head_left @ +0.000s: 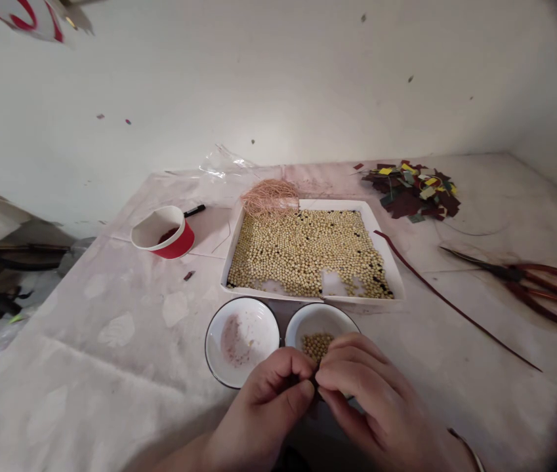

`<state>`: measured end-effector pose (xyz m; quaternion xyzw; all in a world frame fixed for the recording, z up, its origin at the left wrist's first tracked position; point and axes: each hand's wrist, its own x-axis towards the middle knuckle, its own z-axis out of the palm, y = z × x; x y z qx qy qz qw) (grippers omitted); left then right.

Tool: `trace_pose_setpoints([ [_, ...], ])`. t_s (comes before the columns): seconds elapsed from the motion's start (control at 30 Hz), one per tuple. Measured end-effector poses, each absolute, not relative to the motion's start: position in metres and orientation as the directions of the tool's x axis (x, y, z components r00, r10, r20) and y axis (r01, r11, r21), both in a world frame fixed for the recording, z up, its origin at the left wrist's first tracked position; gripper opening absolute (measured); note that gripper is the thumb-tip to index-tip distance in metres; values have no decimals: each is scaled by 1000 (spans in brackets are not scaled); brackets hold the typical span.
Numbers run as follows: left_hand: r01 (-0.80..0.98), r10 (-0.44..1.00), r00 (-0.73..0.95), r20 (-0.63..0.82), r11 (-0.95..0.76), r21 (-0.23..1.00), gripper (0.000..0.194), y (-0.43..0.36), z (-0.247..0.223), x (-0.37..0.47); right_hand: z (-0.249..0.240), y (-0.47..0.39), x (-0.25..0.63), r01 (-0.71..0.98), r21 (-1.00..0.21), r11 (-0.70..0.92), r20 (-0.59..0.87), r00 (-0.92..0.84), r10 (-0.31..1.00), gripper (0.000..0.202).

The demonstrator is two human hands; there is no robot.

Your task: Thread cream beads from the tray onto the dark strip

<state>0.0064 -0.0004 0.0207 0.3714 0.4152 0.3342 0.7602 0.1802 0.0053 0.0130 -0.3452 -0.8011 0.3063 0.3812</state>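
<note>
Both hands meet over the near rim of the right-hand enamel bowl (337,316), nearest the wearer's side of the tabletop (125,387). The left hand (271,400) pinches with thumb and curled forefinger; the right hand (376,393) brings its bent fingers and thumb against that pinch. Both grasp a small dark piece (315,379) between the fingertips, too hidden to name. A thin band (468,451) circles the right wrist. Brownish-gold bead-like balls (316,343) lie in the bowl, partly behind the fingers.

Just left stands a dark-rimmed white bowl (263,326), stained pinkish inside. Beyond both bowls, a white rectangular tray (386,252) holds pale yellow balls (302,242) mixed with dark bits; a copper-coloured tangle of strands (268,198) lies across its far left corner. Toward the tabletop's left edge are a red-and-white paper cup (182,241) and a black marker (194,210). A heap of dark red, green and yellow scraps (413,190) lies near the far right corner. Right of the tray runs a dark red strip (450,305), with scissors (519,275) beyond it.
</note>
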Motion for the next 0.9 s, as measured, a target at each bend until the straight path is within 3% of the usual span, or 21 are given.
trace_pose_setpoints([
  [0.27, -219, 826, 418, -378, 495, 841, 27, -2, 22, 7, 12, 6, 183, 325, -820, 471, 291, -472, 832, 21],
  [0.9, -229, 823, 433, -368, 495, 838, 28, -2, 19, 6, 15, 8, 183, 348, -816, 461, 301, -426, 853, 19],
])
